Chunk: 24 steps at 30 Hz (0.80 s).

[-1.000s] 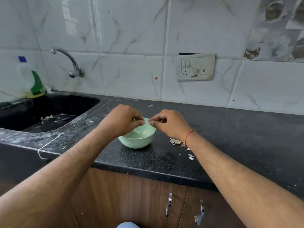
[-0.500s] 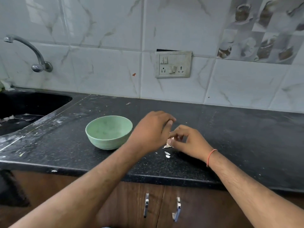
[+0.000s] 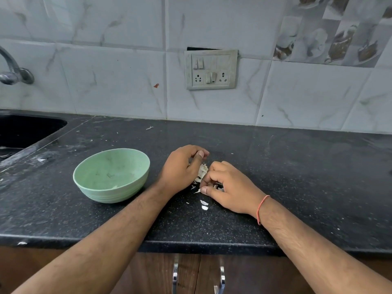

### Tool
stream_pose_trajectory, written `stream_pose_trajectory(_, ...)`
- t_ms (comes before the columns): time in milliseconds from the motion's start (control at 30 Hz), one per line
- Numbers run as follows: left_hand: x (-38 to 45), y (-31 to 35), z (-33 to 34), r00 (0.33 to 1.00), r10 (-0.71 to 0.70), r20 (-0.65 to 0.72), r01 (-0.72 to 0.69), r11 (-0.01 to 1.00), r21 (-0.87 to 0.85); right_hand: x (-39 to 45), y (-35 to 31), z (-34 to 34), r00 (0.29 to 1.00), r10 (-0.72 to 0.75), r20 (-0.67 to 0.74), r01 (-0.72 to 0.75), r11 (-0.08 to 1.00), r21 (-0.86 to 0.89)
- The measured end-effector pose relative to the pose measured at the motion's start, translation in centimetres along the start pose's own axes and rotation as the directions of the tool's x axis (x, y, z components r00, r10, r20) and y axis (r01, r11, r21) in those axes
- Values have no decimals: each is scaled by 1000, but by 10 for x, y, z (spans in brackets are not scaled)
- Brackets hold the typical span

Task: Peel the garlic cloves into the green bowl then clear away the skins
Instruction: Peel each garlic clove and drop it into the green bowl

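My left hand [image 3: 180, 170] rests on the black speckled stone surface [image 3: 297, 177] just right of the pale green ribbed plastic bowl [image 3: 111, 175], its fingers curled inward with the thumb against the forefinger; I cannot tell whether they grip anything. My right hand [image 3: 229, 188], with a thin orange thread on the wrist, lies just beside it, its fingers bent and pinching at the small heap of papery white garlic skins [image 3: 201, 172] that sits between the two hands. Two loose white skin flakes [image 3: 204, 205] lie on the surface near my right thumb. The bowl stands upright, apart from my left hand, with only a few pale scraps showing inside. No whole garlic clove is clearly visible. A black sink [image 3: 25, 130] lies at far left.
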<state>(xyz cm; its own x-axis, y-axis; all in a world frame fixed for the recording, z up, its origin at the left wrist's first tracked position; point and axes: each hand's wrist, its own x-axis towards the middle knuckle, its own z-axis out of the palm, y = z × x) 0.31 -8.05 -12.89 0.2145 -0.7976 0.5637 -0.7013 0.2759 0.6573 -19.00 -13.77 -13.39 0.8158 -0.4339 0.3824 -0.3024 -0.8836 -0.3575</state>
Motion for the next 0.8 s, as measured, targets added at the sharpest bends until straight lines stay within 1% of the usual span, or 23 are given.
stream_pose_trajectory(67, 1, -2, 0, 1000, 18, -22, -18, 1000, -21, 1, 1, -1, 1000, -11, -3, 11, 1000, 2)
stream_pose_trajectory(100, 1, -2, 0, 999, 25, -35, -26, 999, -28, 2, 2, -3, 999, 6, -43, -5, 999, 36)
stream_pose_trajectory(133, 1, -2, -1, 999, 32, -43, -34, 999, -32, 4, 4, -4, 993, 45, -108, -35, 995, 90)
stream_pose_trajectory(200, 1, -1, -2, 998, 50, -39, -51, 998, -30, 8, 8, -9, 955, 187, -231, -129, 961, 245)
stream_pose_trajectory(267, 0, 2, -3, 996, 86, 1, -86, 996, -39, 13, 11, -12, 906, 322, -274, -199, 897, 394)
stream_pose_trajectory(333, -1, 5, -3, 993, 111, 49, -108, 991, -73, 16, 11, -12, 883, 381, -274, -209, 842, 497)
stream_pose_trajectory(467, 0, 2, -4, 997, 79, 8, -79, 995, -55, 21, 12, -9, 859, 421, -293, -171, 774, 610)
stream_pose_trajectory(533, 0, 2, -4, 998, 59, 6, -59, 996, -70, 22, 12, -9, 857, 434, -278, -154, 730, 666)
stream_pose_trajectory(667, 2, -1, -3, 1000, -21, 8, 22, 986, -167, 22, 9, -14, 901, 383, -204, -85, 618, 782)
stream_pose_trajectory(733, 4, -3, -4, 999, -24, 38, 31, 978, -204, 22, 9, -15, 901, 381, -206, -71, 598, 798)
stream_pose_trajectory(800, 4, -3, -3, 998, 5, 70, 9, 979, -205, 22, 11, -14, 895, 391, -217, -69, 601, 797)
